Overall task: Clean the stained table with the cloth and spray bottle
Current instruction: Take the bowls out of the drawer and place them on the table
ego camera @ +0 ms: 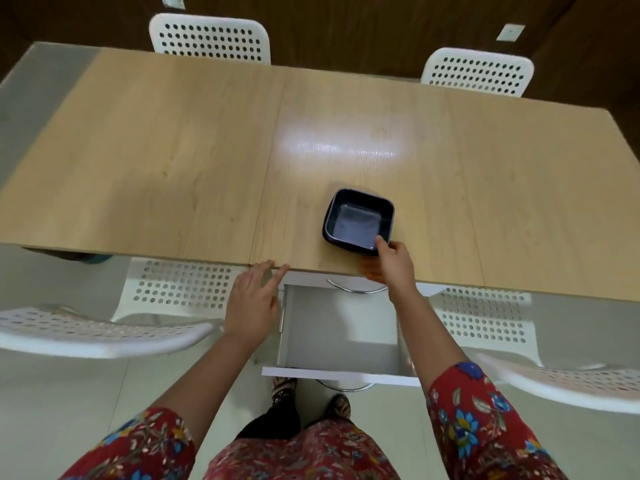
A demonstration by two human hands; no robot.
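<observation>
A light wooden table (173, 161) fills the middle of the view. A dark square dish (358, 221) stands on it close to the near edge. My right hand (391, 263) grips the dish at its near right corner, thumb over the rim. My left hand (254, 299) is open, fingers straight, with the fingertips touching the table's near edge. No cloth or spray bottle is in view. A bright glare lies on the tabletop beyond the dish.
Under the table's near edge a white drawer (341, 327) is pulled out and shows nothing inside. White perforated chairs stand at the far side (211, 39), (479, 72) and at the near left (104, 327) and near right (540, 362). My feet are on the pale floor below.
</observation>
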